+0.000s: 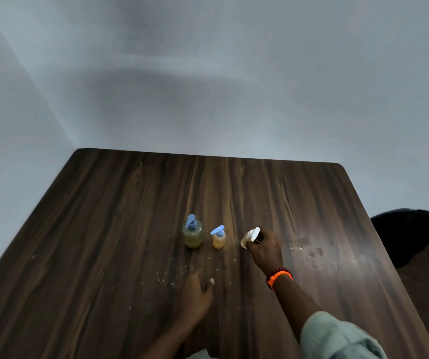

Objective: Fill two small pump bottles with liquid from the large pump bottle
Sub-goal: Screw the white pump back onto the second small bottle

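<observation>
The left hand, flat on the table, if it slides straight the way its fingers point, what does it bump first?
Probably the small blue-pump bottle, though the left hand might slip between the bottles; depth is unclear.

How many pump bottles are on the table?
3: large clear blue-pump bottle at left, small blue-pump amber bottle in the middle, small white-pump bottle held by the right hand.

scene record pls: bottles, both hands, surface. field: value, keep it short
large pump bottle: blue pump, upright, leftmost of the row
small blue-pump bottle: upright, middle, untouched
small white-pump bottle: rightmost, tilted, gripped
right hand: holds the white-pump bottle; orange wristband
left hand: relaxed on the table, holds nothing
table: dark wood grain, pale specks near left hand
</observation>
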Demonstrator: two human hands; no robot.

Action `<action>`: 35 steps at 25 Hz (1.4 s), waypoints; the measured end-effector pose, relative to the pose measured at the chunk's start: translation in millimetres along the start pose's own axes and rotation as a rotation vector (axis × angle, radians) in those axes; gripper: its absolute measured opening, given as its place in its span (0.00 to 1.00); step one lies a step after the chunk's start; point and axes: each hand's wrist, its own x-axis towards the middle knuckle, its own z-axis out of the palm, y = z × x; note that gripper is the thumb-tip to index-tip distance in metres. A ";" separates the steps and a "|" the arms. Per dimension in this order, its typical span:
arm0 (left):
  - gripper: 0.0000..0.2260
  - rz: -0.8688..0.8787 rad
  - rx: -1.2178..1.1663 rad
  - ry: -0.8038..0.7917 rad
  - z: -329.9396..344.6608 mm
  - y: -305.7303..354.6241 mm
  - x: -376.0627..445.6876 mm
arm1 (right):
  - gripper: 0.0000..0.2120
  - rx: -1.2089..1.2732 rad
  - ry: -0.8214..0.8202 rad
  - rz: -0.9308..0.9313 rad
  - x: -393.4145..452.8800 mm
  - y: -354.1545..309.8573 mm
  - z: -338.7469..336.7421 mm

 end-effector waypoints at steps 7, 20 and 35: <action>0.25 -0.052 -0.028 0.006 1.5 -5.4 10.9 | 0.07 -0.056 0.006 -0.008 24.9 29.5 19.7; 0.44 -0.106 -0.123 0.228 -28.9 9.5 77.3 | 0.14 -0.123 -0.119 0.016 40.0 62.6 31.9; 0.27 0.008 -0.209 0.280 -40.6 15.4 109.6 | 0.12 -0.099 -0.180 0.015 42.3 47.2 25.8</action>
